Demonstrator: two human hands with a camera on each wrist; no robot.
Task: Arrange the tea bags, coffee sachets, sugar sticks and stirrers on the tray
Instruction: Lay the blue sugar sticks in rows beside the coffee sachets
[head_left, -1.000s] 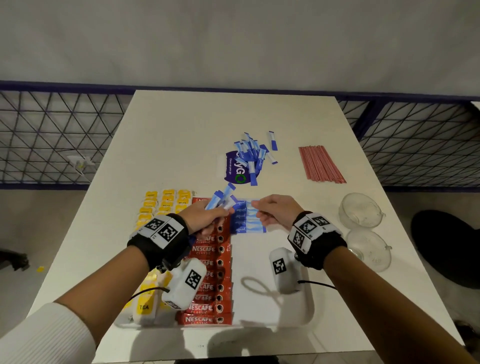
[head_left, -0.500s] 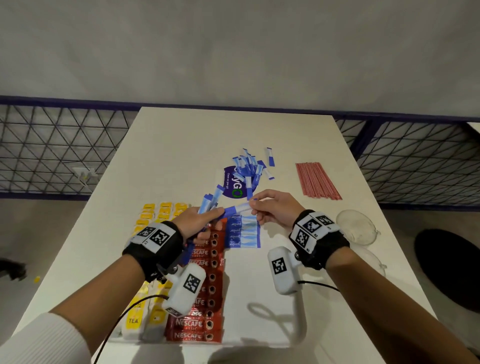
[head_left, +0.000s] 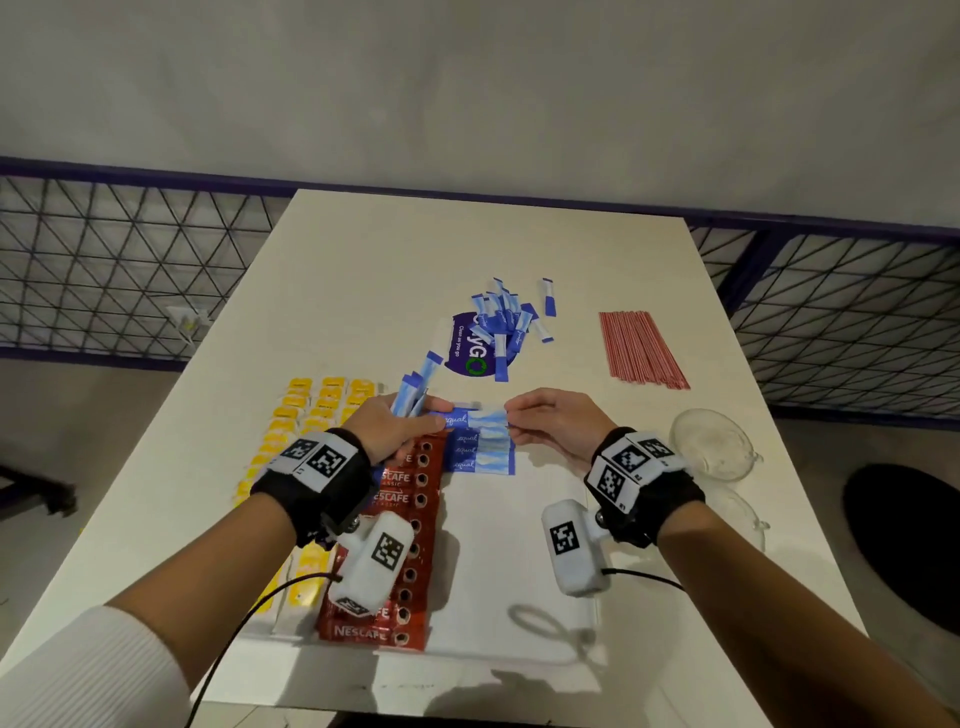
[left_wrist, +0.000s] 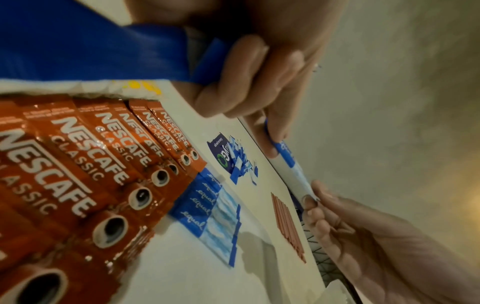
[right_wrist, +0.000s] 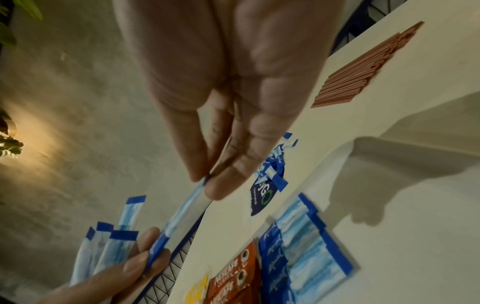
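My left hand (head_left: 402, 428) grips a fan of blue sugar sticks (head_left: 415, 384) and pinches one end of a single sugar stick (head_left: 474, 418). My right hand (head_left: 522, 415) pinches that stick's other end (right_wrist: 185, 212), so it lies level between both hands at the far end of a row of sugar sticks (head_left: 480, 453) on the white tray (head_left: 519, 597). Red coffee sachets (head_left: 410, 519) lie in a column left of that row, with yellow tea bags (head_left: 311, 415) further left. Red stirrers (head_left: 641, 348) lie on the table at the far right.
A loose pile of sugar sticks (head_left: 506, 322) lies on a purple packet (head_left: 465, 351) beyond the tray. Two clear glass bowls (head_left: 711, 441) stand at the table's right edge. A wire fence (head_left: 119, 270) runs behind the table.
My right hand left the row of sticks on the tray and took the free end of one stick from the left hand's bundle. Both hands now hold it over the row's far end.
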